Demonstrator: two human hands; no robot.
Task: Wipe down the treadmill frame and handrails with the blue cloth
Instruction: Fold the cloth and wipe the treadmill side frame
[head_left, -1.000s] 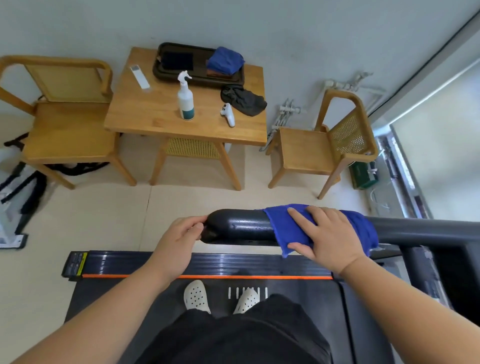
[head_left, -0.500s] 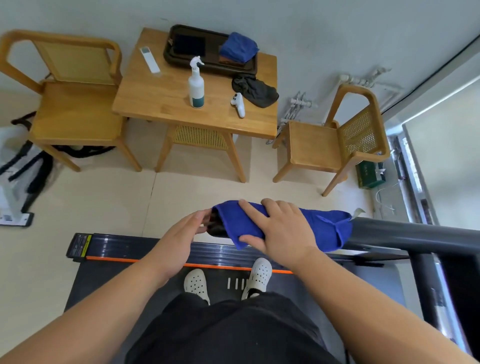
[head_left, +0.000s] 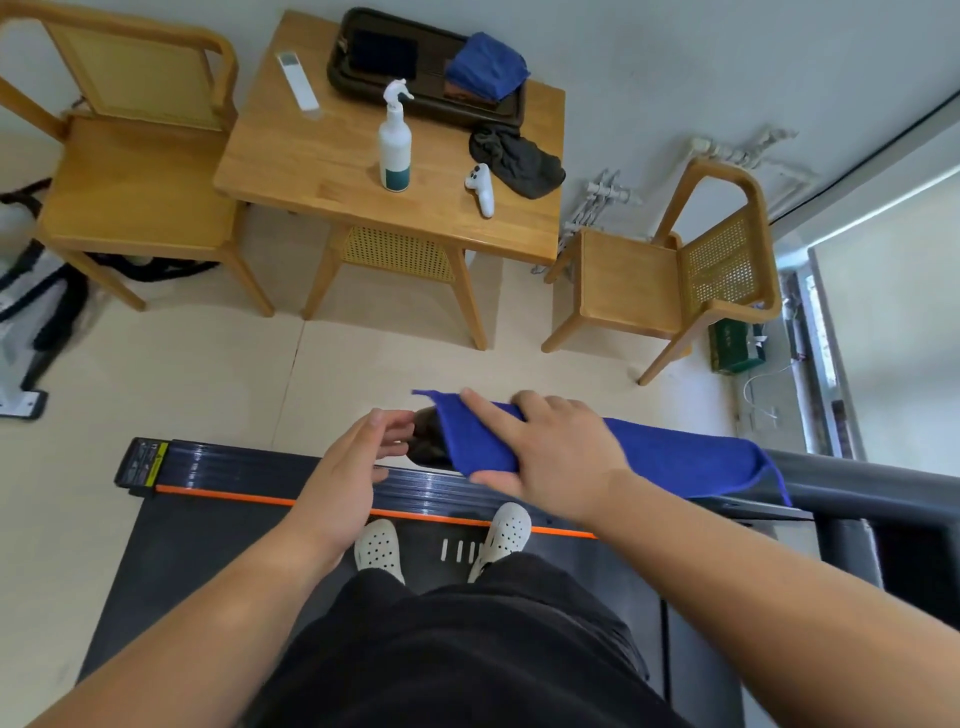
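The person stands on the treadmill (head_left: 208, 545) in white clogs (head_left: 379, 551), facing a wall with a wooden worktop (head_left: 322, 156) and a chair (head_left: 135, 171) at either side of it. The blue cloth (head_left: 675, 457) is draped over the handrail (head_left: 857, 478) and covers it almost to its left end, with one corner hanging off toward the right. The right hand (head_left: 550, 447) lies flat on the cloth, fingers stretched out across the top and the thumb along the near edge. The left hand (head_left: 353, 462) is open and relaxed just beside the bare dark end of the rail, holding nothing; I cannot tell whether its fingertips touch the rail. On the worktop a white spray bottle (head_left: 395, 150) stands upright near the middle. A dark tray (head_left: 337, 78) sits at the back edge with a folded blue bundle (head_left: 485, 65) in it. A dark rag (head_left: 519, 161) and a white controller (head_left: 483, 189) lie toward the right edge, and a white remote (head_left: 297, 80) lies near the back left corner.
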